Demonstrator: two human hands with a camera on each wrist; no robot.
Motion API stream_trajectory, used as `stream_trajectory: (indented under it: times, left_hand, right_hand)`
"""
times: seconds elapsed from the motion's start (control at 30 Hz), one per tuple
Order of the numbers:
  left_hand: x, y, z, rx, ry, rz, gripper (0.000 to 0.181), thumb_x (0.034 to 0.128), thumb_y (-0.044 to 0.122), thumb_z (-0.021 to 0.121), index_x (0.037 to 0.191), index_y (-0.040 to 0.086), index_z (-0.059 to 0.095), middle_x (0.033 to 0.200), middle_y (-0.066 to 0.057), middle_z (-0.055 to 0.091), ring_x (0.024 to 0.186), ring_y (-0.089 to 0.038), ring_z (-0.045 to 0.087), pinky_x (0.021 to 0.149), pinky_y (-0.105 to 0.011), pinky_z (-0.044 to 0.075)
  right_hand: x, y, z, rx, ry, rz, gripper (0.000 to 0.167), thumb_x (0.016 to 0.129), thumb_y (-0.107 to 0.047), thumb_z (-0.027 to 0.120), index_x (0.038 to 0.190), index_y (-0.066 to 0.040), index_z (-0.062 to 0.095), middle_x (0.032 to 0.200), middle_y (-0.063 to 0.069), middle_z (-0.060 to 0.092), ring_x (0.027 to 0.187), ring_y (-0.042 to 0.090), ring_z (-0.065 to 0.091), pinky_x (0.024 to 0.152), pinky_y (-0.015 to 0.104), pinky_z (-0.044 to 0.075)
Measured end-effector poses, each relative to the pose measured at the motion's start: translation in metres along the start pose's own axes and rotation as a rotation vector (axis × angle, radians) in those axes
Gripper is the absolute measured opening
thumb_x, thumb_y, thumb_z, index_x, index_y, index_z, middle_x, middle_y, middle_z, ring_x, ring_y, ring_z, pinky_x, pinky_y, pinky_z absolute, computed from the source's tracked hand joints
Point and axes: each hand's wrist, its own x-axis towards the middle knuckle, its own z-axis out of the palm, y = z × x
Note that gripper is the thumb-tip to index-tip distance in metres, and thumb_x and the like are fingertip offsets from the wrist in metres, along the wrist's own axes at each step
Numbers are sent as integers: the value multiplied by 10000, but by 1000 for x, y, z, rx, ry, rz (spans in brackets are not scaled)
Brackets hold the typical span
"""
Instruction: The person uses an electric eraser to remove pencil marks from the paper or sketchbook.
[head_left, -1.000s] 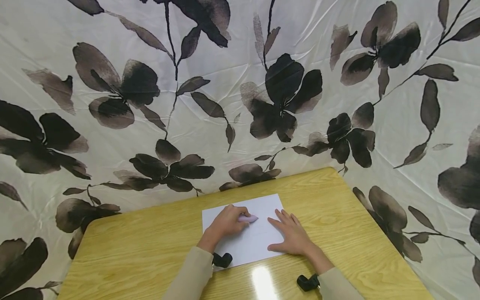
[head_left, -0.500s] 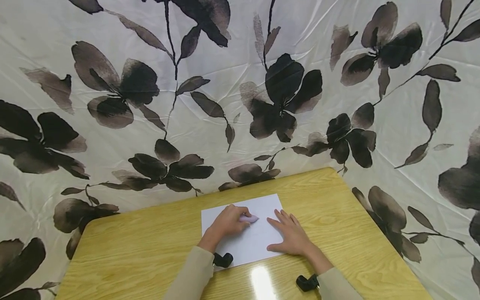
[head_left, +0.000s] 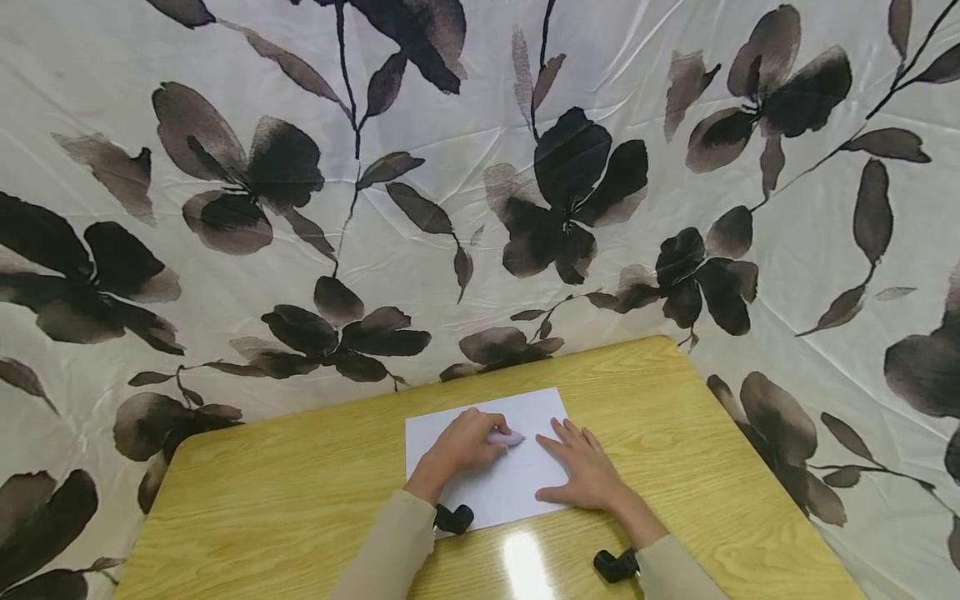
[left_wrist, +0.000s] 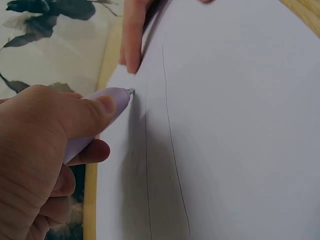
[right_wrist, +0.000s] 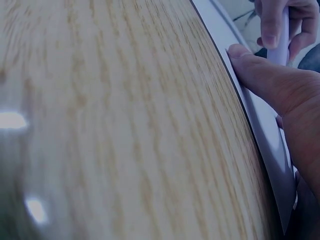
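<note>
My left hand (head_left: 463,443) pinches a lilac pen-shaped tool (head_left: 507,437) between thumb and fingers, over a white sheet of paper (head_left: 510,496). A short grey tip pokes out of the tool in the left wrist view; whether it touches the sheet I cannot tell. Two long thin dark lines (left_wrist: 147,175) run along the paper there. My right hand (head_left: 583,473) rests with spread fingers on the paper's right side. Its thumb (right_wrist: 260,72) lies along the sheet's near edge in the right wrist view.
The sheet lies on a yellow wood-grain table (head_left: 300,483), with a bright reflection at its front. A white cloth (head_left: 435,275) with dark flower prints hangs behind and beside it. Black devices (head_left: 617,566) sit at both wrists.
My left hand has shifted a little to the right with the lilac tool, toward the right hand. The right hand and the paper stay in place.
</note>
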Motion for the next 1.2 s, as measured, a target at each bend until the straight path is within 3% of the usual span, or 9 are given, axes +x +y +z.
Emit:
stream_trajectory:
  times: [0.27, 0.47, 0.73, 0.93, 1.13, 1.2]
  left_hand:
    - [-3, -3, -5, 2, -11, -85, 147, 809, 151, 774, 949, 184, 745, 917, 38, 705, 745, -80, 568, 733, -317, 488]
    - [1, -5, -2, -1, -16, -27, 163, 798, 156, 778, 956, 171, 743, 915, 42, 712, 721, -53, 572, 726, -290, 492]
    - [-2, -6, -5, 4, -4, -61, 145, 798, 157, 783, 934, 186, 741, 899, 50, 706, 734, -62, 577, 715, -302, 489]
    - [0, -4, -4, 9, 3, 16, 157, 799, 159, 771, 953, 175, 746, 908, 42, 716, 723, -43, 584, 707, -276, 492]
    - [-5, -4, -9, 20, -7, -78, 152, 789, 136, 777, 927, 191, 744, 902, 46, 711, 745, -64, 582, 724, -303, 492]
    - [-5, -4, -10, 20, -8, -81, 151, 792, 138, 779, 928, 192, 743, 900, 48, 710, 736, -64, 575, 721, -297, 485]
  right_hand:
    - [1, -2, -1, 12, -23, 11, 890, 760, -685, 658, 1454, -164, 461, 1553, 182, 256, 1427, 371, 181, 1106, 563, 102]
    - [1, -3, -3, 2, -25, 13, 885, 763, -681, 658, 1454, -165, 461, 1552, 184, 256, 1429, 369, 177, 1106, 562, 105]
    - [1, -3, -4, 11, -24, 17, 891, 759, -677, 665, 1450, -152, 465, 1549, 191, 261, 1424, 380, 185, 1102, 571, 111]
    - [1, -3, -3, 4, -16, 14, 898, 750, -681, 668, 1447, -152, 469, 1546, 186, 270, 1423, 374, 193, 1101, 567, 123]
    - [1, -1, -1, -12, -30, 27, 913, 745, -694, 661, 1464, -174, 447, 1559, 168, 246, 1433, 354, 172, 1108, 552, 104]
    - [1, -1, -1, -18, -27, 27, 914, 744, -697, 659, 1468, -182, 441, 1563, 156, 241, 1436, 343, 166, 1112, 543, 100]
